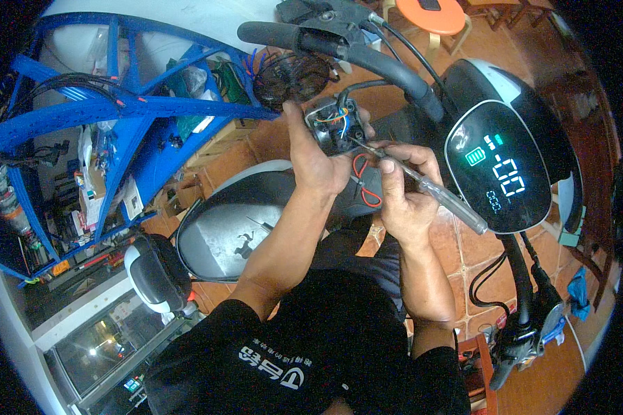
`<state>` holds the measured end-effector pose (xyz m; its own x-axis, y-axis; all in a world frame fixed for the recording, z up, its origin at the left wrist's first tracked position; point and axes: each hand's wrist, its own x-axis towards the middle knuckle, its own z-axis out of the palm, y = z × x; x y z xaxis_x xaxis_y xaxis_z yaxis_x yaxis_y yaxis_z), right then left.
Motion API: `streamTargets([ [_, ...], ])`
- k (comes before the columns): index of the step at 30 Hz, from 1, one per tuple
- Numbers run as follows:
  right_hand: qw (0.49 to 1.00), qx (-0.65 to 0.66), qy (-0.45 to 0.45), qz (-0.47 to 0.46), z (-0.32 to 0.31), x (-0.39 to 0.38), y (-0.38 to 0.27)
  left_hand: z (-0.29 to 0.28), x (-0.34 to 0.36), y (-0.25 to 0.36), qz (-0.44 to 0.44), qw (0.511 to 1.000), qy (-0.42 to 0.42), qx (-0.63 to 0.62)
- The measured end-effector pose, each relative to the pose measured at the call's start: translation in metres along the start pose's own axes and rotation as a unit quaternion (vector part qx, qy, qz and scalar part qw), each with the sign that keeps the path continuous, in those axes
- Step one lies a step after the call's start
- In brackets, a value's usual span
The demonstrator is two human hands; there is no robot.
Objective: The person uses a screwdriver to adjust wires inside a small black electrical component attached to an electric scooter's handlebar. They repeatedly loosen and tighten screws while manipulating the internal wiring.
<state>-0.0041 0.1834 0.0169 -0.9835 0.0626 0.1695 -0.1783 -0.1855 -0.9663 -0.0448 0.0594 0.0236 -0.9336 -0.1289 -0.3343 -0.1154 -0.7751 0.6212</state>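
My left hand [315,155] grips a small open black housing [331,128], its thumb along the left side and fingertips showing at the right. Orange, blue and white wires show inside, and a black cable enters from above. My right hand [405,197] holds a screwdriver [450,200] with a clear handle; its thin tip reaches the lower part of the housing. Between my hands hangs a red looped wire [374,202]. A black handlebar [405,76] arches above, and a lit display panel [474,194] sits just right of my right hand.
Blue metal shelving [138,107] with parts fills the upper left; coiled black cable [291,76] lies near it. A glossy dark scooter body part [208,235] is below my left arm. An orange stool [429,14] stands behind; another handlebar [522,297] is lower right, over the tiled floor [460,256].
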Motion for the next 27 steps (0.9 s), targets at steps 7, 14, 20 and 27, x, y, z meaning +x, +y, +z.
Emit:
streamTargets([
  [7,1.000,0.003,0.013,-0.024,-0.002,0.005,0.000,-0.016,0.007,0.003,-0.057,0.995,-0.071,-0.032],
  [14,0.998,-0.026,-0.032,-0.043,0.000,0.009,-0.009,-0.020,0.017,0.013,-0.126,0.988,-0.085,-0.040],
  [20,0.984,-0.124,-0.040,-0.122,0.007,0.013,-0.015,-0.017,0.023,0.015,-0.120,0.990,-0.065,-0.017],
  [27,0.980,-0.141,-0.035,-0.136,0.009,0.015,-0.019,-0.014,0.025,0.018,-0.091,0.994,-0.053,0.029],
])
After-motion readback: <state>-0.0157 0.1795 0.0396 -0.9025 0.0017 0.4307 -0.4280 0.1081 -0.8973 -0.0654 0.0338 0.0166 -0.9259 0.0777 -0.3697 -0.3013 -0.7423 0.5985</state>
